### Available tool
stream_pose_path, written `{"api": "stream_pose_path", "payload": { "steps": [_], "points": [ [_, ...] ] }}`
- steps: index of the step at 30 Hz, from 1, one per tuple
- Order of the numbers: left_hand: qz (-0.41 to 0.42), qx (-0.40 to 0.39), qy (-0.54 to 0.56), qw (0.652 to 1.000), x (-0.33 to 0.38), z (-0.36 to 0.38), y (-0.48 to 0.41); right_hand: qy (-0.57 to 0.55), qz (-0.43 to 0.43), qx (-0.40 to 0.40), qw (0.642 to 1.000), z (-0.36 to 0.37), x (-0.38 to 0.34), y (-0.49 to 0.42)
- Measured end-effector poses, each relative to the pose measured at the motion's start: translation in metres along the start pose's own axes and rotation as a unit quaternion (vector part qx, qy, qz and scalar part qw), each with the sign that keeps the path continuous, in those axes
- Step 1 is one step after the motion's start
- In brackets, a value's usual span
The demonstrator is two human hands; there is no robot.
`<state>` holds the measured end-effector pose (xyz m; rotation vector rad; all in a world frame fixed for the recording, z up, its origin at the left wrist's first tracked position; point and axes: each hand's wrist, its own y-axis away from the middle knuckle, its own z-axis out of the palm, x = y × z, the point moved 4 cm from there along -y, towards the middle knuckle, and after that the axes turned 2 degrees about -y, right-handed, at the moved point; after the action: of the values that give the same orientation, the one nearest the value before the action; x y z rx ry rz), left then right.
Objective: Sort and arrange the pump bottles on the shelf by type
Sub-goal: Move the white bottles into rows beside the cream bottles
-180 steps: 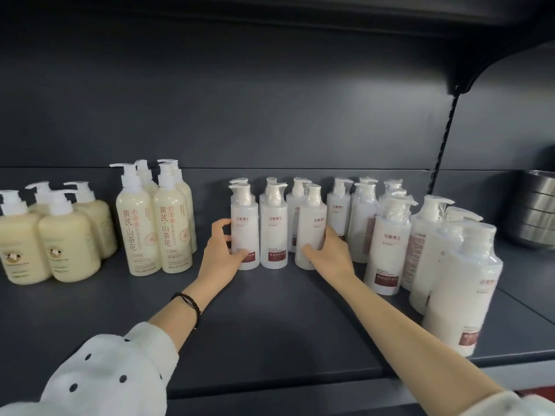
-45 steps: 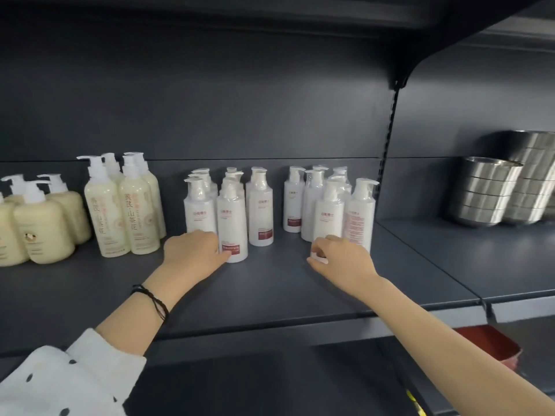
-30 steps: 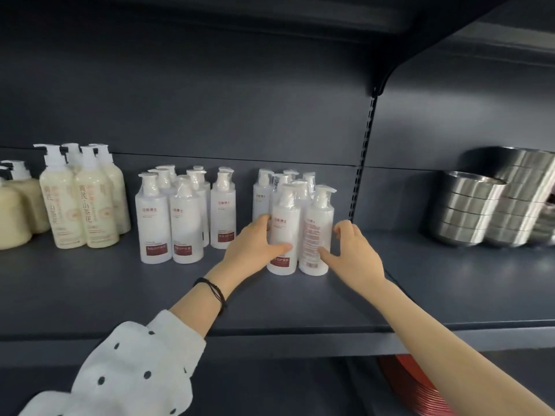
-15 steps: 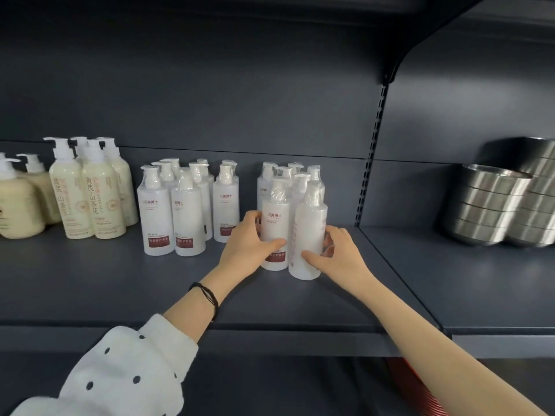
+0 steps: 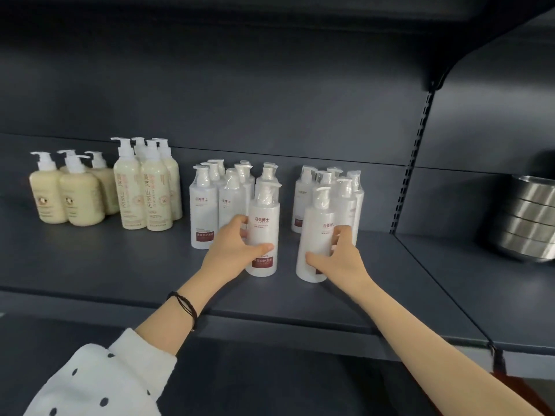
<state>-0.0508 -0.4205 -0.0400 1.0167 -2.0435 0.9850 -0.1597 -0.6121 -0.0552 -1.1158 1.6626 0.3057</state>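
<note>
— What are the hands doing?
— The left hand (image 5: 232, 250) is curled round a white pump bottle (image 5: 264, 217). The right hand (image 5: 339, 259) is curled round a second white bottle (image 5: 318, 223) near it.
— Where are those two?
— Upright, near the front of the dark shelf (image 5: 120, 265). Behind the first is the left bunch (image 5: 204, 211) of the same white bottles. Behind the other is the right bunch (image 5: 303, 199).
— And the yellow ones?
— Further left. The tall cream bottles (image 5: 150, 193) stand close together. The round cream bottles (image 5: 75, 199) stand at the far left.
— Anything else?
— Shiny metal bowls (image 5: 528, 223), stacked at the far right.
</note>
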Motion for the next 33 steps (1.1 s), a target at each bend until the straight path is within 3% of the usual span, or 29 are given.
{"api": "stream_pose_path", "payload": {
  "steps": [14,28,31,33],
  "points": [
    [-0.033,0.035,-0.012,0.999,-0.07,-0.104,-0.009,0.057,0.028,0.042,0.997,0.102,-0.037,-0.049],
    [0.027,0.015,-0.004,1.0,-0.093,-0.116,-0.028,0.057,0.039,0.067,0.995,0.121,-0.035,-0.059],
    [0.047,-0.002,-0.048,0.998,-0.098,-0.121,-0.025,0.038,0.033,0.07,0.996,0.121,-0.035,-0.053],
    [0.036,-0.01,-0.138,0.99,-0.107,-0.126,-0.019,0.056,0.03,0.048,0.997,0.118,-0.035,-0.046]
  ]
}}
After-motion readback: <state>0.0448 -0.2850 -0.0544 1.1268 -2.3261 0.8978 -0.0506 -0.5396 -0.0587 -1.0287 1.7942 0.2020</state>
